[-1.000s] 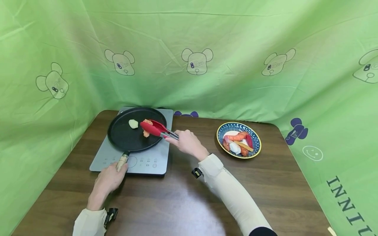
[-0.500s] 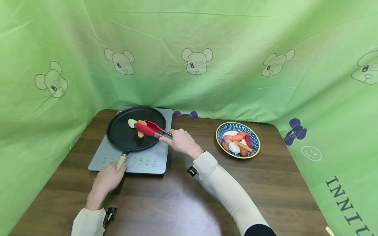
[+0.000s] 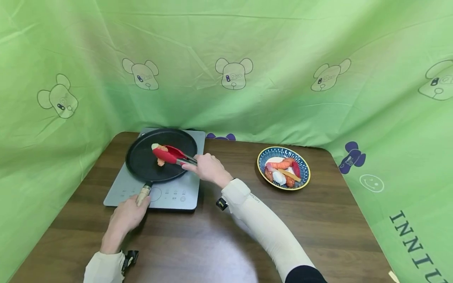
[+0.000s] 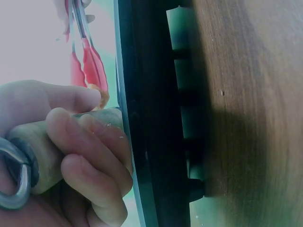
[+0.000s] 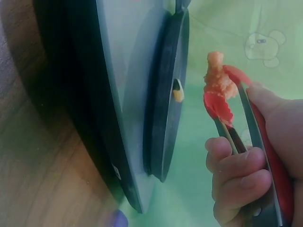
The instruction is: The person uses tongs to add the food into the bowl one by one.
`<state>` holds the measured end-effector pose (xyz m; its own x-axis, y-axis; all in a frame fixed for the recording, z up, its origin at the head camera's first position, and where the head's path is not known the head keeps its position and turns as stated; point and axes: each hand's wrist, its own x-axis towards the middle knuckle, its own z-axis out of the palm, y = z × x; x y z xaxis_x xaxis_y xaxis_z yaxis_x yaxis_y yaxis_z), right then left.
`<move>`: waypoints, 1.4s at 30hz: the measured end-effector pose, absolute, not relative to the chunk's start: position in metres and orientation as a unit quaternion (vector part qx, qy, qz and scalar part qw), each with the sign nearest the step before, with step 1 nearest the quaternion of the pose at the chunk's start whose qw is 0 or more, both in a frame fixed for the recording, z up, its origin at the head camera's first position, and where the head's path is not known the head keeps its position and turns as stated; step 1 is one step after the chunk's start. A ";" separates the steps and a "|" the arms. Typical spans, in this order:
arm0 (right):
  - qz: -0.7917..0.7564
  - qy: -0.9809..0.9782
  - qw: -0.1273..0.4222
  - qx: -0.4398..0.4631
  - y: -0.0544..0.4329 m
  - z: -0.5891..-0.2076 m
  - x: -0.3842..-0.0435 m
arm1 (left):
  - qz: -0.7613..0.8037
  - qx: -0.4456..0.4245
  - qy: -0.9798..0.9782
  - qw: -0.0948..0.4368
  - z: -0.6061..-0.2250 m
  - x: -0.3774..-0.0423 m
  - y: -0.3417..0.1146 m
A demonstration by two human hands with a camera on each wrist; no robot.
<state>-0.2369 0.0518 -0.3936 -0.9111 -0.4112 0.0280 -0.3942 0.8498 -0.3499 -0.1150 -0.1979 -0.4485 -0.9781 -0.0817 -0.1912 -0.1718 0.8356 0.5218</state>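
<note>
Above the frying pan, the right hand curls firmly round red-tipped tongs, which pinch a breaded drumstick. At the pan's near side, the left hand wraps its handle. A pale slice lies in the pan. Beneath the pan sits an induction cooktop; well right of it, a blue-patterned bowl holds mixed foods.

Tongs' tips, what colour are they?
The tongs' tips are red, clearest in the right wrist view.
</note>
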 end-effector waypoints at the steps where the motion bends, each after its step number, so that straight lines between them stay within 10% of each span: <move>1: -0.174 0.961 0.025 -0.212 0.050 -0.394 -0.237 | 0.280 -0.067 0.954 0.080 -0.449 -0.115 -0.198; 42: -0.152 0.965 0.047 -0.207 0.006 -0.388 -0.260 | 0.283 -0.068 0.953 0.088 -0.449 -0.116 -0.198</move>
<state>-0.2601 0.0064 -0.3885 -0.9098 -0.4141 -0.0272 -0.3859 0.8682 -0.3120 -0.1158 -0.1984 -0.4489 -0.9753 -0.0804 -0.2056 -0.1795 0.8309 0.5267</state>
